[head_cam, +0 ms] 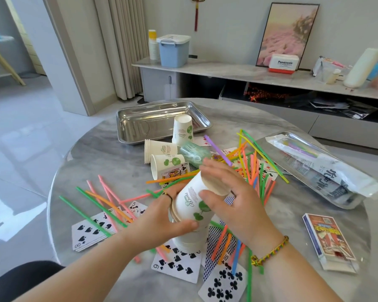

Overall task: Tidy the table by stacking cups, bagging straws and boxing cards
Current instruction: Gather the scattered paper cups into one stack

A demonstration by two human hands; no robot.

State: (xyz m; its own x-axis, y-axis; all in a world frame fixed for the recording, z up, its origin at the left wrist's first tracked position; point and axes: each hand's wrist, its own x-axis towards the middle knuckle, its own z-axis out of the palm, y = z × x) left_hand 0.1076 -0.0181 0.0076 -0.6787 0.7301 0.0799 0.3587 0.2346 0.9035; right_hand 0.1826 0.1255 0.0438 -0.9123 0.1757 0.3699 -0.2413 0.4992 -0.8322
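Observation:
A white paper cup (194,201) with green leaf print is held upside down and tilted over a stack of inverted cups (189,240) on the round marble table (118,162). My left hand (162,216) grips its rim end and my right hand (229,199) grips its base end. More cups lie on their sides (162,150) and one stands inverted (182,127) behind. Coloured straws (252,162) and playing cards (177,263) are scattered about. The card box (327,238) lies at the right. A straw bag (323,166) rests on a metal tray.
An empty steel tray (140,118) sits at the table's far side, and a second tray (347,203) at the right holds the straw bag. A clear plastic cup (192,152) lies among the paper cups. A low cabinet (227,70) with boxes stands behind.

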